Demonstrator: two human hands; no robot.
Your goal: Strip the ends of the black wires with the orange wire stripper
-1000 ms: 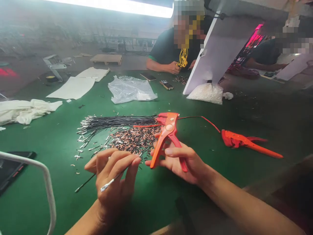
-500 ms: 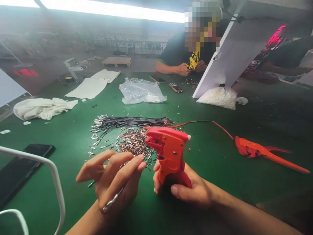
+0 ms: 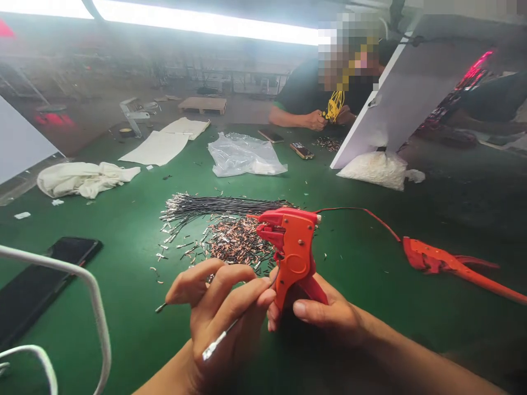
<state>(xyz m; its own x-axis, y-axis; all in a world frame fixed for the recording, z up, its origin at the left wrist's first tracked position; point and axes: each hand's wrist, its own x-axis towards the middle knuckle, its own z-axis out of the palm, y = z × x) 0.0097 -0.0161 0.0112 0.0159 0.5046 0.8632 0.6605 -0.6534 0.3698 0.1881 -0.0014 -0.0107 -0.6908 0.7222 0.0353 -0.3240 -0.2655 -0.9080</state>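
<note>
My right hand point(image 3: 325, 315) grips an orange-red wire stripper point(image 3: 293, 249) by its handles, its jaw upright and facing left. My left hand point(image 3: 220, 310) pinches a thin black wire point(image 3: 218, 339) with a metal terminal at its near end; the far end reaches up to the stripper's jaw. Behind the hands lies a bundle of black wires point(image 3: 214, 206) and a heap of small copper-coloured terminals point(image 3: 236, 244) on the green table point(image 3: 123, 258).
A second orange stripper point(image 3: 453, 264) with a red wire point(image 3: 362, 213) lies to the right. A dark phone point(image 3: 41, 280) and white tubing point(image 3: 88, 296) sit at left. Clear plastic bag point(image 3: 242, 156), white cloth point(image 3: 82, 178) and bag of white parts point(image 3: 376, 167) lie further back. A person across the table handles yellow wires point(image 3: 335, 104).
My right hand turned the stripper from lying forward to upright, jaw toward the left hand. My left hand moved right, bringing the wire's end to the jaw.
</note>
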